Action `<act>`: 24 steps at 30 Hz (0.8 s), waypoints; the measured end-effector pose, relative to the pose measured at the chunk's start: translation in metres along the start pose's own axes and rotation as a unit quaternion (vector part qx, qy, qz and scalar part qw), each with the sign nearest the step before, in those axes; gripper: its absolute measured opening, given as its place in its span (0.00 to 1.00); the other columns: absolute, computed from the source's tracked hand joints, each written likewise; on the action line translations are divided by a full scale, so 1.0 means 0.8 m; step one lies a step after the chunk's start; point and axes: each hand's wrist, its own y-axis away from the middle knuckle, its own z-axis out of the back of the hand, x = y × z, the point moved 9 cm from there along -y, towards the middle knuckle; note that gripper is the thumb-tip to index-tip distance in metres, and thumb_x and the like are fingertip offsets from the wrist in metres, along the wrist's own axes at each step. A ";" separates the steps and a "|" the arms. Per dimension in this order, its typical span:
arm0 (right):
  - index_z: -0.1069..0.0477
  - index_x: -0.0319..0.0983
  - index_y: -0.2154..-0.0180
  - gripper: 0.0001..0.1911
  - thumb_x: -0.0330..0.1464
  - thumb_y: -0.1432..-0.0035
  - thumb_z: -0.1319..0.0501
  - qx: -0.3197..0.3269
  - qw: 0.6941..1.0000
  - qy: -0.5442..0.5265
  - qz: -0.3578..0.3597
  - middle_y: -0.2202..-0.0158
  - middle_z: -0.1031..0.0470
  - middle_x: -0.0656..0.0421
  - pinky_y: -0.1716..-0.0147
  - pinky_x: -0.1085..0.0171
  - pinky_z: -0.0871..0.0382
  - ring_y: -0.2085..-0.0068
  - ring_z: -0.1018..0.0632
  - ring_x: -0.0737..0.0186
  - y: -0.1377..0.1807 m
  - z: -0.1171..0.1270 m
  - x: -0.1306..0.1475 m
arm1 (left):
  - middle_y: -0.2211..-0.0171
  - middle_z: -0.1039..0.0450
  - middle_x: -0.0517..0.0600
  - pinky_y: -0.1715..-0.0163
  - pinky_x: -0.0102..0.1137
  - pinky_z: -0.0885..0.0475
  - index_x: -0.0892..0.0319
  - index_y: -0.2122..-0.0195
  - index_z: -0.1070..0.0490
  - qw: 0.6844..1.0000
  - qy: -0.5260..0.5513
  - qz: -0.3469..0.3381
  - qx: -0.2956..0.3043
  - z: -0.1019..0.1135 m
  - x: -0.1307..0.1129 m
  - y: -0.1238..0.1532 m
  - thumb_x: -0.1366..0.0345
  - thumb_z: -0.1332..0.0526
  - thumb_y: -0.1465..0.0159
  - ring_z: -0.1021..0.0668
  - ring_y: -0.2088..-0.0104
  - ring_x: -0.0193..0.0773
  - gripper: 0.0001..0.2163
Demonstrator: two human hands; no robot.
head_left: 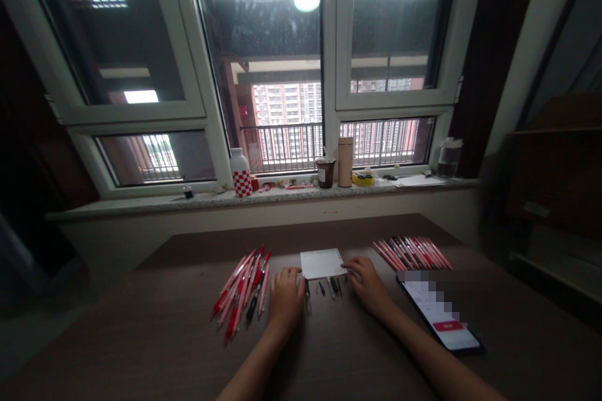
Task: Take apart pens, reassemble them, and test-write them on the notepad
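1. You're bracketing the white paper (320, 263), lower center of the frame: left hand (286, 296) by its left edge, right hand (367, 286) reaching its right.
2. Kinda dark, so can't tell if either's pinching.
3. Go light so you're not nudging the pen parts (334, 287) below.

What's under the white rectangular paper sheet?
Dark brown tabletop surrounds the white rectangular paper sheet; slim dark pieces lie along its near edge. Anything directly underneath is covered, so unseen.
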 end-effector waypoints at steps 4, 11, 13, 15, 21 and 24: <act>0.28 0.39 0.54 0.26 0.20 0.54 0.49 0.036 0.999 0.024 -0.028 0.56 0.30 0.54 0.48 0.59 0.38 0.51 0.31 0.56 -0.001 -0.007 -0.024 | 0.54 0.28 0.55 0.48 0.36 0.39 0.61 0.52 0.31 1.000 -0.022 0.002 0.015 -0.008 0.010 0.000 0.68 0.53 0.36 0.29 0.51 0.42 0.16; 0.30 0.37 0.53 0.23 0.21 0.51 0.48 0.077 0.993 0.073 -0.055 0.58 0.29 0.53 0.51 0.61 0.38 0.54 0.31 0.56 0.002 -0.021 -0.044 | 0.56 0.28 0.54 0.50 0.36 0.39 0.59 0.56 0.30 0.995 -0.090 -0.008 0.048 -0.022 0.006 0.007 0.70 0.53 0.37 0.29 0.52 0.42 0.14; 0.30 0.36 0.53 0.22 0.22 0.49 0.48 0.081 0.992 0.081 -0.050 0.58 0.29 0.52 0.52 0.61 0.38 0.54 0.31 0.56 0.003 -0.022 -0.041 | 0.56 0.28 0.53 0.50 0.36 0.39 0.59 0.58 0.29 0.994 -0.096 -0.014 0.049 -0.021 0.003 0.007 0.70 0.53 0.37 0.29 0.53 0.42 0.14; 0.29 0.37 0.53 0.21 0.23 0.49 0.48 0.081 0.992 0.085 -0.050 0.58 0.29 0.52 0.52 0.61 0.38 0.54 0.31 0.56 0.003 -0.021 -0.039 | 0.56 0.28 0.53 0.51 0.35 0.39 0.59 0.58 0.30 0.994 -0.094 -0.014 0.051 -0.020 0.003 0.008 0.70 0.52 0.37 0.29 0.53 0.42 0.13; 0.28 0.38 0.54 0.20 0.23 0.48 0.47 0.078 0.991 0.096 -0.050 0.58 0.29 0.52 0.52 0.61 0.38 0.53 0.31 0.56 0.002 -0.022 -0.043 | 0.56 0.29 0.53 0.51 0.35 0.40 0.58 0.58 0.29 0.994 -0.097 -0.007 0.057 -0.021 0.006 0.007 0.69 0.52 0.37 0.29 0.53 0.41 0.13; 0.28 0.39 0.55 0.19 0.23 0.48 0.47 0.081 0.991 0.091 -0.047 0.58 0.29 0.53 0.53 0.61 0.38 0.54 0.30 0.56 0.002 -0.022 -0.044 | 0.56 0.29 0.53 0.51 0.35 0.40 0.58 0.58 0.29 0.994 -0.099 -0.010 0.050 -0.020 0.006 0.007 0.69 0.52 0.37 0.29 0.53 0.41 0.13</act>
